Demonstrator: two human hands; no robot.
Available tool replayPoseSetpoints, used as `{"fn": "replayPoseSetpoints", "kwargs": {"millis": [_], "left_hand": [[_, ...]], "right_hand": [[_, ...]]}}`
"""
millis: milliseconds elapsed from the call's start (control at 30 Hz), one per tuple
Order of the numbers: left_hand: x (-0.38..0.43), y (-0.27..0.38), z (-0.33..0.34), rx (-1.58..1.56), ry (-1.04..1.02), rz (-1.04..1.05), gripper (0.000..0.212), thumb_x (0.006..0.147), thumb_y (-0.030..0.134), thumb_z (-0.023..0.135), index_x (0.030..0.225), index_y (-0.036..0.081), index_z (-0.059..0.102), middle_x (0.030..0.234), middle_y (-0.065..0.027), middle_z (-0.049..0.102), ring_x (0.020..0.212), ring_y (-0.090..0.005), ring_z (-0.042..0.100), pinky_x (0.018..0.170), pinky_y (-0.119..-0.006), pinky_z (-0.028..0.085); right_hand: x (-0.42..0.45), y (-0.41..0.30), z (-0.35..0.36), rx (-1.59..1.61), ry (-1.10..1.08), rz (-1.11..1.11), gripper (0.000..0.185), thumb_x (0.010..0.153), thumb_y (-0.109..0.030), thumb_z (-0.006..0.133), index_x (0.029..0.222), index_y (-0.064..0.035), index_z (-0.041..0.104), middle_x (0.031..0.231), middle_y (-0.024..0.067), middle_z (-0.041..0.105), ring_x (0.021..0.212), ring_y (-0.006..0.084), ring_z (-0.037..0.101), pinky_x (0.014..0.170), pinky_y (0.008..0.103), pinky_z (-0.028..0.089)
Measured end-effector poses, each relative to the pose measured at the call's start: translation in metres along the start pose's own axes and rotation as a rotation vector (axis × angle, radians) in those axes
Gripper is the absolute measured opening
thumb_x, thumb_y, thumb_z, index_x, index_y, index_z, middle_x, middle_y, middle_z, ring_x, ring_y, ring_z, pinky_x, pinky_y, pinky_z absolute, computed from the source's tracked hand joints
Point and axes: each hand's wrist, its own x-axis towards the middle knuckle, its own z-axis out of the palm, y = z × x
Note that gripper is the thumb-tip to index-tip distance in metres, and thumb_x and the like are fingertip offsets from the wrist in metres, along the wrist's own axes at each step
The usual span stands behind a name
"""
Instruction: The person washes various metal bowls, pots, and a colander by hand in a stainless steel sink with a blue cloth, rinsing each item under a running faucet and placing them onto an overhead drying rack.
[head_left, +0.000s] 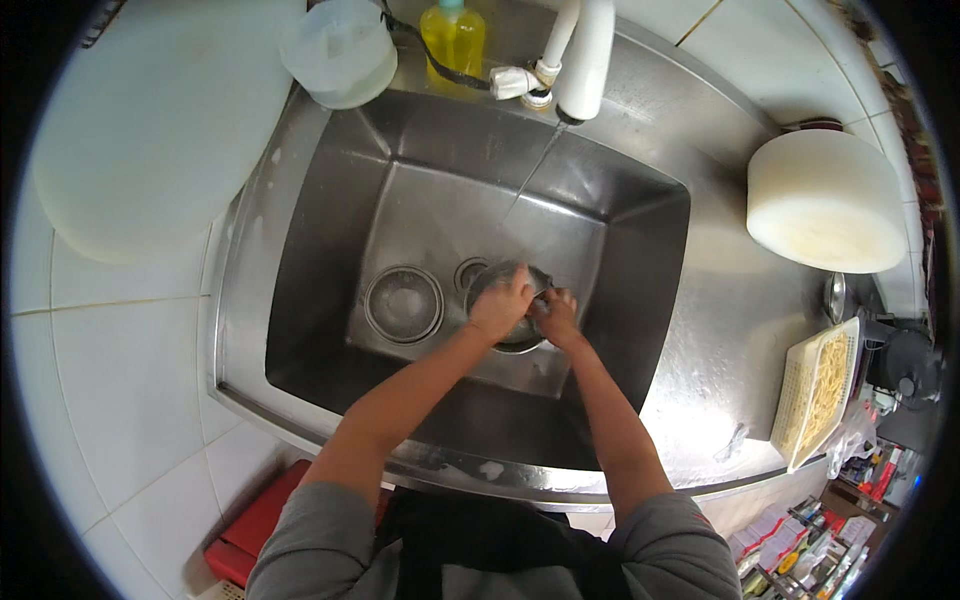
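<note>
Down in the stainless steel sink (480, 187), both hands are at a round metal bowl (520, 346). My left hand (504, 304) reaches over the bowl, slightly blurred, its fingers pointing away from me; whether it grips anything beneath is hidden. At the bowl's right side, my right hand (556, 318) holds the rim with curled fingers. Round metal bowls, apparently nested (403, 304), rest on the sink floor to the left. Behind my left hand the drain (471, 271) is partly covered. A thin stream of water (537, 166) falls from the white faucet (586, 64) behind the bowl.
Behind the sink stand a translucent tub (341, 60) and a bottle of yellow liquid (453, 45). On the right counter are a large whitish round container (825, 201), a metal utensil (835, 297) and a noodle-filled plastic basket (817, 390). A large pale container (157, 112) looms at left.
</note>
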Motion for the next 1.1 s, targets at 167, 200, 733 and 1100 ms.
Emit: {"fn": "replayPoseSetpoints", "kwargs": {"millis": [167, 200, 733, 1100], "left_hand": [[-0.002, -0.036, -0.044, -0.611, -0.017, -0.445, 0.041, 0.088, 0.01, 0.047, 0.124, 0.005, 0.029, 0.095, -0.0222, 0.059, 0.071, -0.0365, 0.062, 0.055, -0.044, 0.052], [-0.006, -0.032, -0.047, -0.784, 0.091, -0.514, 0.052, 0.089, 0.008, 0.044, 0.135, 0.005, 0.02, 0.089, -0.024, 0.06, 0.065, -0.0379, 0.062, 0.054, -0.045, 0.05], [-0.024, -0.065, -0.079, -0.984, 0.247, -0.731, 0.037, 0.092, 0.012, 0.043, 0.129, 0.007, 0.038, 0.096, -0.022, 0.063, 0.087, -0.0377, 0.062, 0.077, -0.045, 0.045], [-0.025, -0.051, 0.012, -1.562, 0.289, -0.768, 0.039, 0.088, 0.027, 0.055, 0.108, -0.006, 0.057, 0.097, -0.0197, 0.065, 0.091, -0.0244, 0.061, 0.078, -0.034, 0.046]], "right_hand": [[0.01, -0.05, -0.053, 0.47, 0.534, 0.014, 0.035, 0.081, -0.028, 0.069, 0.095, -0.0007, 0.051, 0.095, 0.0138, 0.05, 0.087, 0.0277, 0.047, 0.083, 0.0361, 0.039], [0.015, -0.071, -0.06, 0.602, 0.666, 0.047, 0.034, 0.079, -0.025, 0.071, 0.092, -0.0017, 0.05, 0.093, 0.0132, 0.049, 0.086, 0.0252, 0.047, 0.08, 0.0357, 0.039], [0.016, -0.107, -0.067, -0.071, 0.131, -0.344, 0.031, 0.068, 0.002, 0.06, 0.093, -0.0163, 0.067, 0.094, 0.0133, 0.056, 0.099, 0.0319, 0.056, 0.086, 0.0388, 0.046], [0.002, -0.153, -0.047, 1.969, -0.04, 0.357, 0.046, 0.094, -0.041, 0.04, 0.117, -0.0049, 0.054, 0.111, 0.0091, 0.06, 0.101, 0.0235, 0.057, 0.092, 0.0369, 0.044]]}}
